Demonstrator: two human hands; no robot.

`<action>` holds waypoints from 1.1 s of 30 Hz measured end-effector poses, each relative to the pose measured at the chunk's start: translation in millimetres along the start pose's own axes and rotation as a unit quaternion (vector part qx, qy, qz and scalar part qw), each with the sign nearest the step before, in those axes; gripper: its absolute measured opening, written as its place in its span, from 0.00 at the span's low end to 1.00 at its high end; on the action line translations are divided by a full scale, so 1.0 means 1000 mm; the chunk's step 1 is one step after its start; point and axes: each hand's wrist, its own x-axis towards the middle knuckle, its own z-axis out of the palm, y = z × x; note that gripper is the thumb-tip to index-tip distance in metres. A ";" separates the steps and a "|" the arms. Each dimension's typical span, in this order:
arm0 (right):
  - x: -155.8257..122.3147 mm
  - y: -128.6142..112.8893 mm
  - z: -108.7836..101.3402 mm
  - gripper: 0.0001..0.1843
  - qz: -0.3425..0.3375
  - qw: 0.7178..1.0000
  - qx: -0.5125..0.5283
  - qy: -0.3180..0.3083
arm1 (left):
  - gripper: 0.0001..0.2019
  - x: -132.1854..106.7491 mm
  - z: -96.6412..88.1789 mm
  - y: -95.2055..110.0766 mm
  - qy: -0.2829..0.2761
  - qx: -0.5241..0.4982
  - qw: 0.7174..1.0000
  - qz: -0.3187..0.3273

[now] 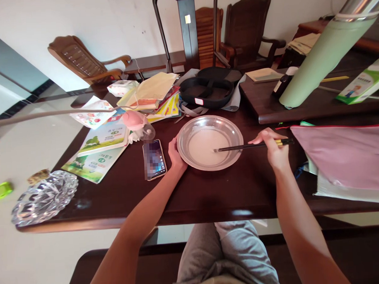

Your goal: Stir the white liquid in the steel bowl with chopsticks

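Metal bowl [210, 165] sits back from the table's edge [210, 215], left fingers [174, 146] gripping its rim, right fingers [266, 136] pinched around chopsticks [243, 147].

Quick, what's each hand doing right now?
Left hand: fingers against the side of the metal bowl.
Right hand: closed on the chopsticks, tips in the pale liquid.

Wooden armchairs [247, 32] and books [104, 136] suggest a home.

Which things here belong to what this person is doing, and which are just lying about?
In use:
metal bowl of pale liquid, left hand at its edge
chopsticks, in the right hand

Apparently just lying about:
phone
glass dish
green flask
black case
pink pouch
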 end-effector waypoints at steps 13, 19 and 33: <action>0.001 0.004 0.001 0.35 -0.012 1.000 -0.018 0.020 | 0.12 0.002 -0.001 0.000 -0.011 -0.020 1.000 -0.012; -0.004 -0.001 0.017 0.31 -0.032 0.993 -0.030 -0.113 | 0.13 0.002 -0.001 -0.002 -0.013 -0.025 1.000 -0.005; -0.003 0.000 0.011 0.34 -0.014 0.998 -0.011 -0.064 | 0.12 0.003 -0.002 -0.001 -0.008 -0.020 1.000 -0.009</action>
